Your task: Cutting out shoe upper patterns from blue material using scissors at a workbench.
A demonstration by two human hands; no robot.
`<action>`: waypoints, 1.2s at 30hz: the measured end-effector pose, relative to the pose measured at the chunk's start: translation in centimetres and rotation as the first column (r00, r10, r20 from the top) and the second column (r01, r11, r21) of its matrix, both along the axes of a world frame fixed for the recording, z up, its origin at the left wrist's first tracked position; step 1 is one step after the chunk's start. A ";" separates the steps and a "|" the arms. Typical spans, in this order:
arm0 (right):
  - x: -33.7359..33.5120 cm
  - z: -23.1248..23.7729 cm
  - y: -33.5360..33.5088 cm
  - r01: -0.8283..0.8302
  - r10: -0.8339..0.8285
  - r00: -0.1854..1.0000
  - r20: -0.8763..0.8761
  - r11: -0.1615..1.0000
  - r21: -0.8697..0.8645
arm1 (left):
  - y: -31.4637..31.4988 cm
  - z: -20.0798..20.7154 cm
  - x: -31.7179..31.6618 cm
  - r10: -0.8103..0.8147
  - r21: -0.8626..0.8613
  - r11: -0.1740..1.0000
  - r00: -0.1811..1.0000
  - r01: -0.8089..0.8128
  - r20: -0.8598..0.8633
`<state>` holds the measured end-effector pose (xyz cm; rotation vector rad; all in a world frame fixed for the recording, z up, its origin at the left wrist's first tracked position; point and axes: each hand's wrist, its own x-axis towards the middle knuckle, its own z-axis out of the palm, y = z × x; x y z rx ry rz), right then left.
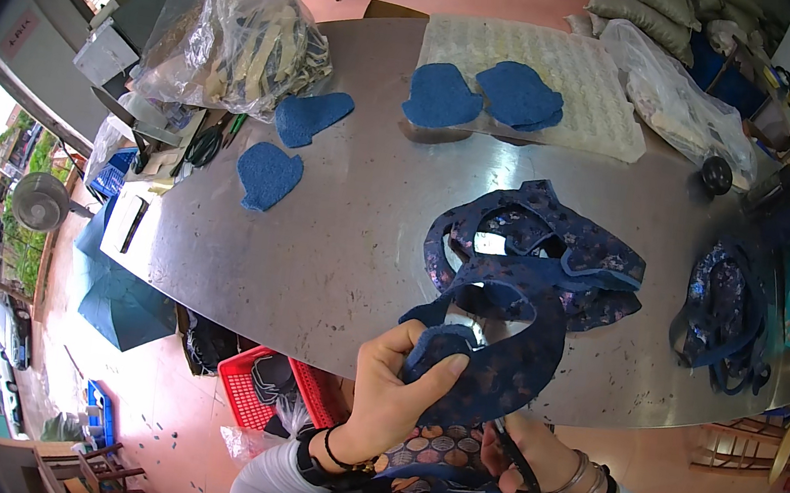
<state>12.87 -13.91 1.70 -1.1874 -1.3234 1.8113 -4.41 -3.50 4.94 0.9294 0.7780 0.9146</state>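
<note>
My left hand [394, 386] is closed, thumb against fingers, on the edge of a dark blue patterned fabric piece [509, 366]. The piece curves in a loop to the right and joins a strip of similar pieces [604, 249] lying on the metal table. Below the loop, close to my apron, my right hand [534, 444] is curled round a slim black-handled tool [517, 454] that looks like scissors. Its tip points up at the fabric's lower edge; whether they touch is hidden.
Blue felt-like cutouts lie on the metal table [346, 240] at left [268, 176] and on a pale sheet [540, 51] at the back. A clear bag [233, 36] of pieces stands back left. More patterned fabric [726, 305] lies right. A red basket [246, 392] sits below the table edge.
</note>
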 end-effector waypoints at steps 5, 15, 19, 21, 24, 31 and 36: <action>-0.1 0.0 0.0 0.003 -0.003 1.000 -0.003 1.000 -0.013 | 0.0 0.6 0.2 -0.006 -0.100 0.995 0.997 0.015 0.083; -0.4 -0.4 0.0 0.009 -0.009 1.000 -0.012 1.000 -0.016 | 0.1 1.1 0.0 -0.018 -0.190 0.980 0.981 0.056 0.195; -0.6 -0.9 -0.2 0.006 -0.011 0.996 -0.088 0.999 -0.052 | -0.1 0.9 0.2 0.008 -0.095 0.995 0.988 0.007 0.157; -0.7 -1.1 -0.2 0.037 -0.079 0.979 -0.187 0.975 -0.221 | 0.0 1.1 0.1 -0.019 -0.028 0.999 0.998 0.021 0.063; -1.3 -0.5 0.1 0.069 -0.193 0.937 -0.292 0.920 -0.385 | -0.2 0.7 0.1 -0.050 0.081 0.995 0.997 0.054 -0.050; -1.0 -1.2 -0.3 0.061 -0.075 0.972 -0.224 0.996 -0.065 | -0.4 0.5 0.2 -0.081 0.144 0.986 0.996 0.086 -0.036; -0.9 -1.0 -0.1 0.043 -0.040 0.966 -0.256 0.999 0.006 | -0.2 0.4 0.1 -0.084 0.168 0.982 0.996 0.090 -0.042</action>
